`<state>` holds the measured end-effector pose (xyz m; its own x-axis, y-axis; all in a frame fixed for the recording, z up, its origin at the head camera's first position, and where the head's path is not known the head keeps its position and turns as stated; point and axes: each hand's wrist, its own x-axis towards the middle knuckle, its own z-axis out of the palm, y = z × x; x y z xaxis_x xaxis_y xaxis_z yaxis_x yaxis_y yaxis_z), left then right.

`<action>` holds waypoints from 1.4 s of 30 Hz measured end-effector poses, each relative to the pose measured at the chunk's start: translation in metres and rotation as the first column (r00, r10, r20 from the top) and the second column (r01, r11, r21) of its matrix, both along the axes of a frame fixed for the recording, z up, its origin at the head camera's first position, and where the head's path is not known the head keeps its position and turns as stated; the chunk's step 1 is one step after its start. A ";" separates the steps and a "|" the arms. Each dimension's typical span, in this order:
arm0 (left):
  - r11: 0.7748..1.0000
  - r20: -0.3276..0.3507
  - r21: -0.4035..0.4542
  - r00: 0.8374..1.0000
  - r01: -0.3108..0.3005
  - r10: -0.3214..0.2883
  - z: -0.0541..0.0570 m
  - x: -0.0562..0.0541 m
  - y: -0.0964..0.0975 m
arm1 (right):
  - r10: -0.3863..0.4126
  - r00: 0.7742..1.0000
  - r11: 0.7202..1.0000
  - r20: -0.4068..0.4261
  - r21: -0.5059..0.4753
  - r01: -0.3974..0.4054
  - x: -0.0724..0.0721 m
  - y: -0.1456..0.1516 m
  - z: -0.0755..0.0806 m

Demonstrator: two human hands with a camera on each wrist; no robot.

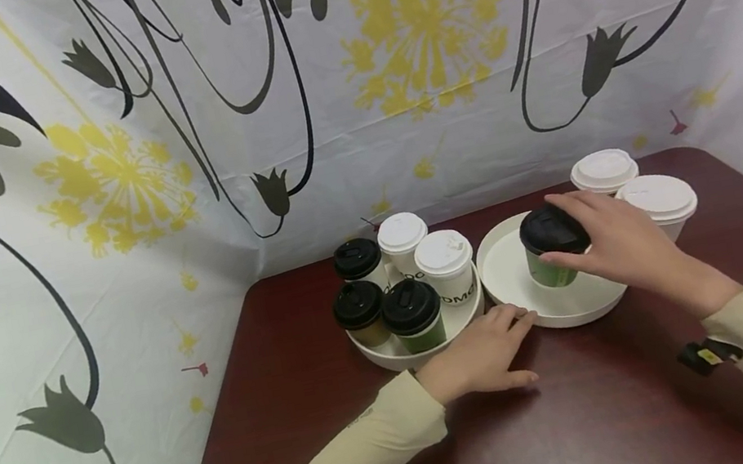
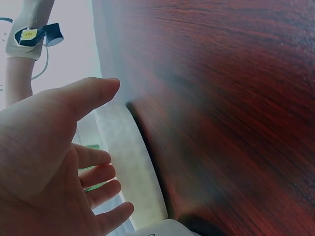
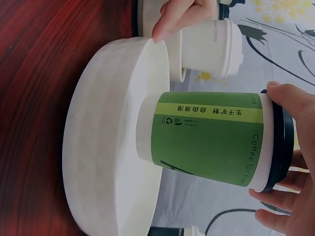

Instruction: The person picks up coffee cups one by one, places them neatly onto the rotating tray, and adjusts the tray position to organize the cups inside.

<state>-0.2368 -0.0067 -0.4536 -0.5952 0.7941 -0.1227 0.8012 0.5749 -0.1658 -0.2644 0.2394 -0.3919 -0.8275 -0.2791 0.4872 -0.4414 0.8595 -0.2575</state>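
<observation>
My right hand (image 1: 615, 239) grips a green paper coffee cup (image 3: 209, 140) from above, thumb and fingers round its black lid (image 3: 281, 142). The cup is upright inside the right-hand white round tray (image 1: 568, 311), its base close over the tray floor. My left hand (image 1: 475, 356) has its fingers loosely extended, fingertips right at the near left rim of that tray; it holds nothing. Just beyond it, the left-hand white tray (image 1: 394, 359) bears several lidded cups: a green cup (image 1: 427, 336) and a brown cup (image 1: 373, 335) in front, a white-lidded cup (image 1: 451, 284) behind.
Two white-lidded cups (image 1: 657, 200) stand behind and right of the right-hand tray, partly hidden by my right hand. A patterned cloth (image 1: 334, 106) hangs along the back and left edges of the dark red-brown table (image 1: 618, 404).
</observation>
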 end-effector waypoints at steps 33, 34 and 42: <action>1.000 -0.040 -0.005 0.999 0.014 -0.015 0.001 0.003 -0.001 | 0.084 0.996 0.996 -0.002 0.025 -0.084 -0.018 -0.044 -0.021; 1.000 -0.040 -0.007 0.999 0.013 -0.013 0.001 0.004 0.000 | 0.084 0.996 0.996 0.006 0.023 -0.084 -0.018 -0.045 -0.022; 1.000 -0.050 -0.011 0.999 0.007 -0.008 0.002 0.006 0.000 | 0.081 0.996 0.997 0.048 0.017 -0.082 -0.018 -0.048 -0.025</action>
